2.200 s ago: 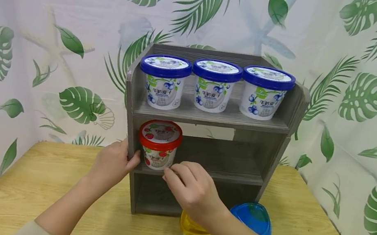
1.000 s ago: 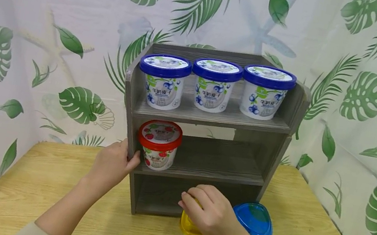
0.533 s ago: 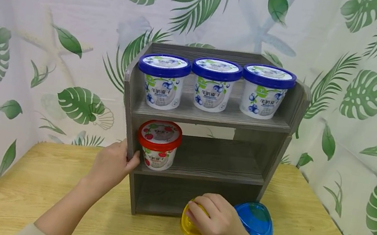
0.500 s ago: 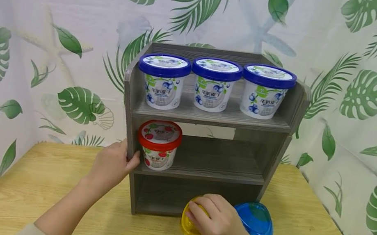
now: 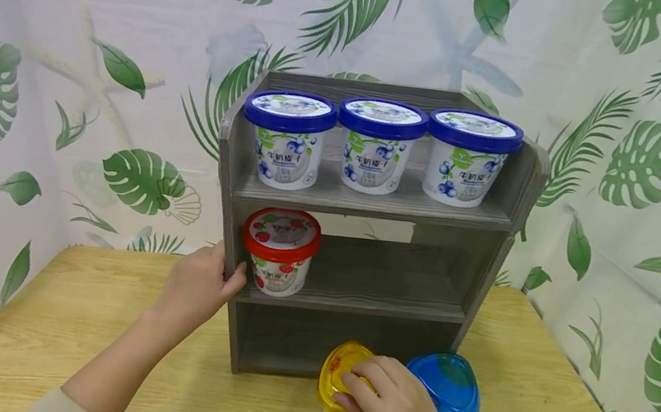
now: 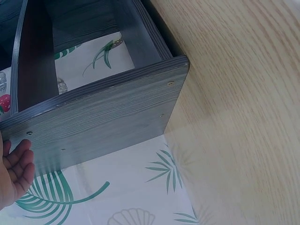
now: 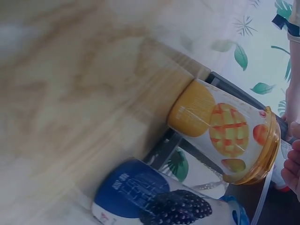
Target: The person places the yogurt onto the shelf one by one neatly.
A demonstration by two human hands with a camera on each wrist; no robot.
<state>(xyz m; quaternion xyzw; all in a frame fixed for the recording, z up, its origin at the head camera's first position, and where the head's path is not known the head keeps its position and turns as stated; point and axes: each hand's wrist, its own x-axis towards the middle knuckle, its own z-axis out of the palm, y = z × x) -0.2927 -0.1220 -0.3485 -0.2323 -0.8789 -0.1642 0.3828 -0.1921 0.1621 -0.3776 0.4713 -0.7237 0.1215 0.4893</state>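
Note:
My left hand (image 5: 201, 284) grips the left side panel of a grey wooden shelf (image 5: 384, 309), thumb in front and fingers round the outside; the left wrist view shows those fingers (image 6: 22, 161) curled beside the panel. Over the right part of a yellow-lidded tub (image 5: 336, 376) is my right hand (image 5: 392, 402), its fingers loosely bent. The right wrist view shows mango pictures on this tub (image 7: 228, 127), and a gap between its lid and the visible fingers (image 7: 294, 161). Right of it stands a blue-lidded tub (image 5: 447, 386), partly hidden by the hand, with a blackberry picture.
A red-lidded tub (image 5: 279, 256) stands at the left end of the middle shelf. Three blue-lidded blueberry tubs (image 5: 377, 148) line the top shelf. The shelf stands on a wooden table (image 5: 109, 315) before a leaf-patterned backdrop (image 5: 160, 10).
My right hand has left the red-lidded tub's side and come down to the yellow-lidded tub, then shifted slightly right, uncovering more of its lid. The left hand has stayed on the panel.

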